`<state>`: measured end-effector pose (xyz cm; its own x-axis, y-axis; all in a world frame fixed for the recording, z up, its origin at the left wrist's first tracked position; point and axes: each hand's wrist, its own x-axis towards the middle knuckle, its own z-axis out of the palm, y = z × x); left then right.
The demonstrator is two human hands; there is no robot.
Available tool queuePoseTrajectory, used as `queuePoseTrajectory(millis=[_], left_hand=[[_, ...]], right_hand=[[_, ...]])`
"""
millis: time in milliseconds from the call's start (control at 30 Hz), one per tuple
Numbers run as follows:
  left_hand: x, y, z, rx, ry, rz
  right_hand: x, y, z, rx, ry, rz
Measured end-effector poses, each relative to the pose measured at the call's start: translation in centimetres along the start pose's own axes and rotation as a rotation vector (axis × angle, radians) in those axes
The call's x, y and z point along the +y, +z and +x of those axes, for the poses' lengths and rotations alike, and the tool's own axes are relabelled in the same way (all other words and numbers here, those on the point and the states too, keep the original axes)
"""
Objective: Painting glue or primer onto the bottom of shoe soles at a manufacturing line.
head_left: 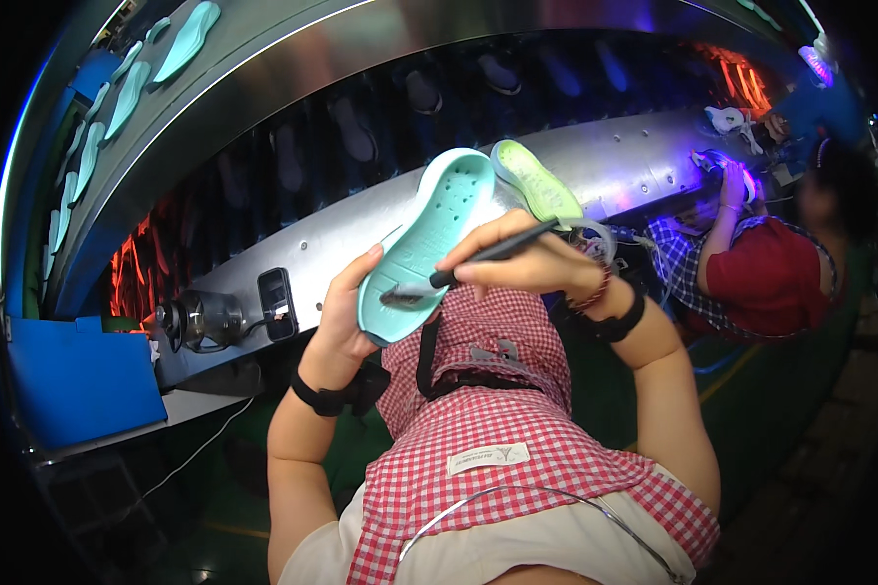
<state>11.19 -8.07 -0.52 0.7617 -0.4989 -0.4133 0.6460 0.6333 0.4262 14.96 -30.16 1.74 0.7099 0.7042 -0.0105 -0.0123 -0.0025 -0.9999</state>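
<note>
My left hand (339, 304) grips a turquoise shoe sole (427, 226) by the side of its heel end, thumb along the edge. The sole is tilted, its hollow inner face turned up toward me, with small holes at the toe end. Between the fingers of my right hand (537, 263) is a brush (505, 248) with a black handle, and a thin clear tube runs near its back end. The bristles touch the inner face at the heel. Just right of the toe end, a yellow-green sole (537, 183) lies on the metal ledge (337, 229).
A glass jar (213, 320) and a phone (277, 304) rest on the ledge at left, beside a blue box (86, 375). Turquoise soles (127, 99) line the upper-left conveyor. Darker soles (353, 129) lie behind the ledge. At right, a co-worker (766, 268) handles a lit shoe part.
</note>
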Motion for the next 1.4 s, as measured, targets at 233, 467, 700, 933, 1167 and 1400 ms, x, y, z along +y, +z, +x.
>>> queuePoseTrajectory(millis=[233,467,700,933,1167,1400], left_hand=[[-0.1,-1.6,1.0,0.035,0.059,-0.087],[-0.4,-1.9,2.9,0.065,0.097,-0.077],[7.4,6.0,0.5,-0.094,0.452,0.19],[23.5,8.3,11.7,-0.13,0.833,-0.313],[23.9,14.6,14.7,0.171,0.597,0.306],[27.1,19.6,23.6,0.432,0.48,1.83]], right_hand=[[4.2,-2.6,0.7,0.582,-0.092,-0.064],[5.1,2.7,0.7,0.639,-0.31,-0.292],[4.5,-2.6,-4.6,0.53,-0.376,0.787],[5.6,-2.0,-3.4,0.544,-0.167,0.817],[9.5,-4.3,-6.2,0.683,-0.133,0.887],[11.4,-5.2,-5.8,0.714,-0.077,0.903]])
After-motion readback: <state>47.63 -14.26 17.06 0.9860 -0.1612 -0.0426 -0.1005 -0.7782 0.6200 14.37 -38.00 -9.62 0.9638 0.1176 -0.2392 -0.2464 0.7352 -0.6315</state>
